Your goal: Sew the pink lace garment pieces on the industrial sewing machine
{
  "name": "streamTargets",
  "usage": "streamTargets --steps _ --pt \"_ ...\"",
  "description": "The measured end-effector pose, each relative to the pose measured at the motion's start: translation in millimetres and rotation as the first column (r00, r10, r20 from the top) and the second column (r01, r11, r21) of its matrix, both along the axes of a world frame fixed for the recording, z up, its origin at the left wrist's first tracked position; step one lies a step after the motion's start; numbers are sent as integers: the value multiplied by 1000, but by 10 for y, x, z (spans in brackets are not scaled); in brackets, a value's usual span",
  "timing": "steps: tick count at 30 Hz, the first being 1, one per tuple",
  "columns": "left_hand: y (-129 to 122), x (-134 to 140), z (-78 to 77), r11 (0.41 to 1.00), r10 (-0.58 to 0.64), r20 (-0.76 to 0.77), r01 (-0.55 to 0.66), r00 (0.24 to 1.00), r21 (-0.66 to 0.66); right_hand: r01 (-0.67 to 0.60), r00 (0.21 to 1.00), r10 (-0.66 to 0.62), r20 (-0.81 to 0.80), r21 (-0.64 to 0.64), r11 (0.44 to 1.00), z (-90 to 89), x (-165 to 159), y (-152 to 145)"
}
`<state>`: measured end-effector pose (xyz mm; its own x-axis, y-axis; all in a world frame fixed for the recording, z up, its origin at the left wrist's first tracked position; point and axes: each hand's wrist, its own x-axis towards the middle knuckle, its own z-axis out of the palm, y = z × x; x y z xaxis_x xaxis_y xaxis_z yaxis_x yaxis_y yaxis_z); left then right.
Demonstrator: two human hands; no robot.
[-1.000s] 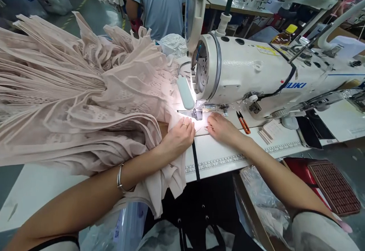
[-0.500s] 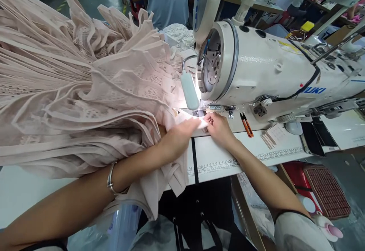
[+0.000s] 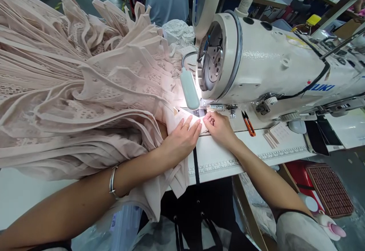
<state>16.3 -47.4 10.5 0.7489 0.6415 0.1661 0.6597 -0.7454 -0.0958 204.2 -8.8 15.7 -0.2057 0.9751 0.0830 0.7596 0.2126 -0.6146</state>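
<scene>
My left hand (image 3: 181, 139) lies with its fingers stretched out on a piece of pale pink fabric (image 3: 171, 121), just in front of the sewing machine's needle area. At the right end of that piece, the curled fingers of my right hand (image 3: 219, 127) pinch its edge. The white sewing machine (image 3: 265, 64) stands beyond my hands, and its presser foot is partly hidden behind a small pale green lamp (image 3: 189, 89) that lights the fabric brightly. A large heap of pale pink lace-trimmed garments (image 3: 114, 76) spreads left of the machine and over my left forearm's far side.
Orange-handled thread snips (image 3: 249, 124) lie on the machine bed, right of my right hand. Further right are small cards (image 3: 275, 135) and a dark phone-like object (image 3: 317, 137). A printed ruler (image 3: 216, 166) runs along the table's front edge. Someone in a blue shirt (image 3: 167, 0) is beyond the table.
My left hand, blurred and closed over the fabric before, now rests on it with fingers extended. My right hand stays at the fabric's edge. The view has shifted slightly.
</scene>
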Motion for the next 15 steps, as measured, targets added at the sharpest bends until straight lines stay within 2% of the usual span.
streamTargets --steps 2,4,8,10,12,15 --pt "34 -8 -8 1000 -29 21 30 999 -7 -12 1000 12 5 37 999 -23 29 -11" --pt "72 -18 -35 998 -54 63 56 997 -17 -58 998 57 10 132 990 -43 75 -26" --pt "104 -21 -118 999 -49 153 50 987 -3 -256 966 233 110 294 921 -44 154 -65" --pt "93 -14 -124 999 17 195 -23 981 28 -332 936 272 223 305 893 -28 150 -92" --pt "79 -4 -84 992 101 211 -114 972 51 -361 901 246 357 302 883 -10 116 -123" --pt "70 19 20 993 104 136 -109 985 33 -388 832 206 516 273 880 14 51 -156"
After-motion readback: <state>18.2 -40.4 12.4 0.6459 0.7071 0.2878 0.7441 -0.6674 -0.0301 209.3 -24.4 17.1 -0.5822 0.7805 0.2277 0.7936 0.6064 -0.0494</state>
